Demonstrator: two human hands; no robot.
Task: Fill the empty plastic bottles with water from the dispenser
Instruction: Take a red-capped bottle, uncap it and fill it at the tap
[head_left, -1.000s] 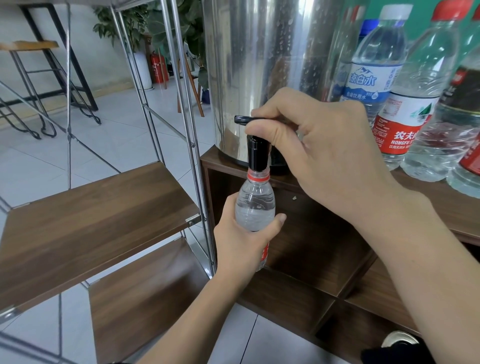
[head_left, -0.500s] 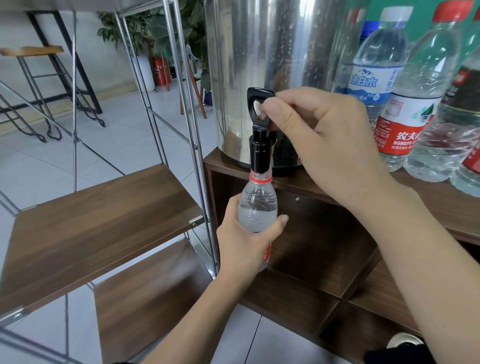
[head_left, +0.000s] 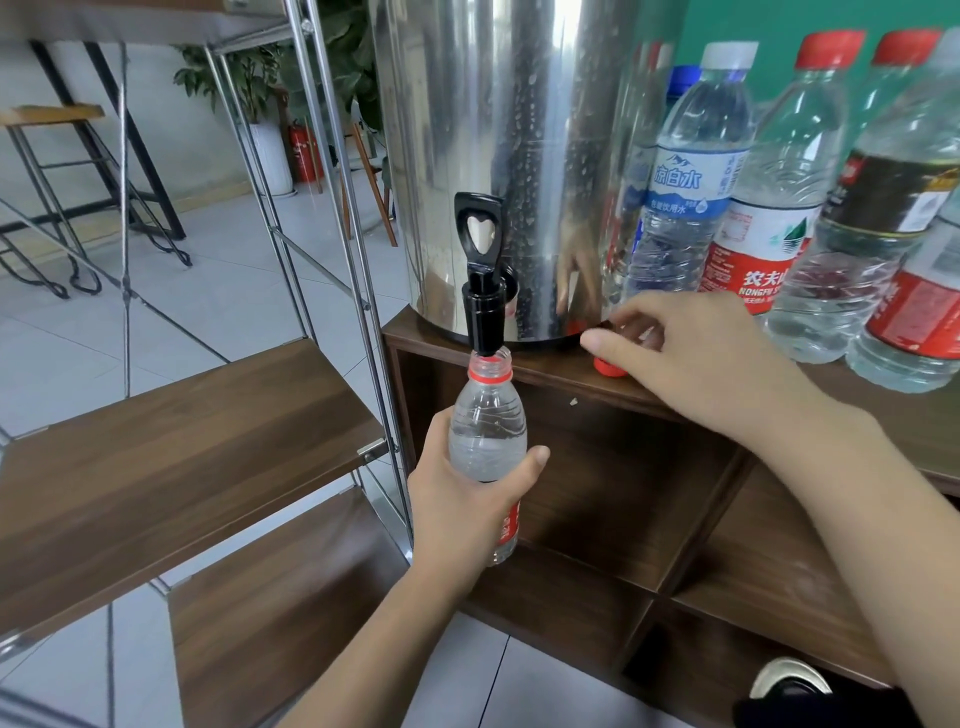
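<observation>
Left hand (head_left: 467, 499) is wrapped around the mid-body of the open bottle (head_left: 488, 441), thumb on the near side, fingers hidden behind. Bottle stands upright, its mouth directly under the black tap (head_left: 484, 312) of the steel dispenser (head_left: 519, 156), just above the hand; whether neck and spout touch cannot be told. Tap lever points up.

Right hand (head_left: 691, 358) rests over a red cap (head_left: 610, 366) on the wooden cabinet top (head_left: 571, 384), to the right of the bottle hand. Fingers curl around the cap, apparently pinching it; contact is partly hidden under the fingers.

Handling judgement: thin clear plastic, likely soft-walled, and heavier now with water in it. A squeeze with the mouth uncapped could push water out. The wall may be wet and slippery. Best hold is at the waist over the label, firm but light.

Unclear: exact water level, lost in glare and behind the palm. The bottle's base is hidden by the hand. No stream visible at the spout. Other bottles (head_left: 691, 171) beyond the right hand are cut off at the frame edge.
</observation>
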